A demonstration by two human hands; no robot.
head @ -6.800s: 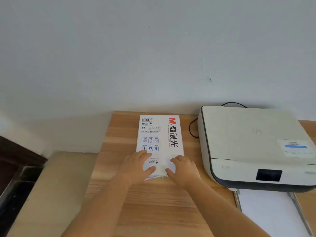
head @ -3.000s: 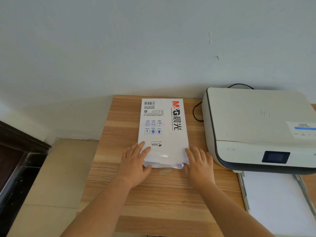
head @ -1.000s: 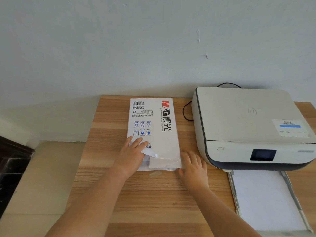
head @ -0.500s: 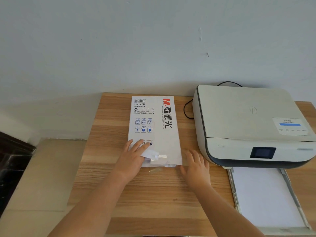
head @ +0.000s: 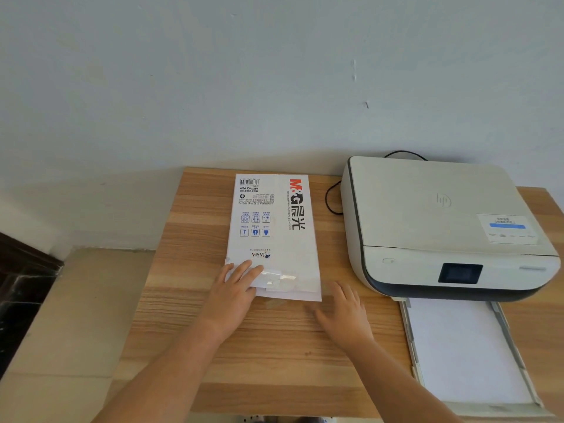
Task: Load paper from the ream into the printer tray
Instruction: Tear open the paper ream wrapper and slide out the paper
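Observation:
A white wrapped ream of paper (head: 274, 227) with red and black print lies lengthwise on the wooden table (head: 195, 331). My left hand (head: 233, 294) rests flat on the ream's near left corner, fingers spread over the taped end flap. My right hand (head: 341, 312) lies open on the table just off the ream's near right corner, blurred, holding nothing. To the right stands a white printer (head: 439, 227). Its tray (head: 409, 337) is pulled out toward me with white paper (head: 464, 349) lying in it.
A black cable (head: 331, 196) loops between the ream and the printer, against the pale wall. The table's left edge drops to a beige ledge (head: 70, 315) and a dark surface (head: 21, 288).
The ream's near end flap, lifted a second ago, now lies flat under tape. My right hand has slid slightly back from the ream's corner. The view shifted a little.

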